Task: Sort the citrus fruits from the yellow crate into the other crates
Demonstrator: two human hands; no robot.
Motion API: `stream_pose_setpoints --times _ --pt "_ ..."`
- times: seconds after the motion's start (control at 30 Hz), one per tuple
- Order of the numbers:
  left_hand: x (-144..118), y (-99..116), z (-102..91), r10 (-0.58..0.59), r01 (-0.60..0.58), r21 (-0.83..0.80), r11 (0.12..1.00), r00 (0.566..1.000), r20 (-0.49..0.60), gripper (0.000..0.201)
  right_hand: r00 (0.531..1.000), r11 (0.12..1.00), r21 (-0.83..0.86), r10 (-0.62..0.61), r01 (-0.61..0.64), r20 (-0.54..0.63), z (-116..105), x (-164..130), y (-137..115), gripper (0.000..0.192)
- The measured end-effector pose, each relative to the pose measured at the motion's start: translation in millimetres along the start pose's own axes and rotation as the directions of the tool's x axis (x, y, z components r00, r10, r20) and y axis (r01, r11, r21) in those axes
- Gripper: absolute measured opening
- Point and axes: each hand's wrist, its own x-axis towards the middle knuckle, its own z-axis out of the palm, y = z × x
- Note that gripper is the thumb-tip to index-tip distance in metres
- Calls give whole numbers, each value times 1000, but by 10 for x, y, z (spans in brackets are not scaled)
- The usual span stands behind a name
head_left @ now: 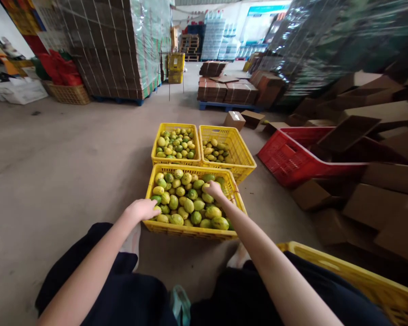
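Note:
A yellow plastic crate (190,230) full of yellow and green lemons (188,206) stands on the floor before me. My left hand (143,210) reaches over the crate's left rim, with its fingers stretched out against the lemons at that edge. At the right side of the same crate, my right hand (215,190) has its fingers curled around a yellowish lemon (206,187), which they partly hide. Behind stand two more yellow crates: the left one (153,151) holds many lemons, and the right one (245,154) has a smaller heap at its left end.
A red crate (275,158) and a heap of cardboard boxes (384,190) lie on the right. Another yellow crate (347,267) stands by my right leg. Farther off are a pallet of flattened cartons (224,93) and tall wrapped stacks (105,45).

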Motion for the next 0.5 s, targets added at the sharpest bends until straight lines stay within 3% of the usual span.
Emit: stream_pose_setpoints --times 0.13,0.3,0.4,0.5 --pt "-13 232 -42 38 -36 77 996 999 -23 49 1000 996 -90 22 -21 11 293 127 -166 36" --pt "71 527 -18 153 -153 33 988 988 0 47 999 988 -155 -13 20 48 573 437 -363 57" --pt "133 616 26 137 -138 36 990 990 8 44 994 981 -176 -59 75 93 727 600 -400 71" --pt "160 644 47 83 -84 30 996 996 41 43 989 980 -161 -100 117 112 830 676 -385 68"
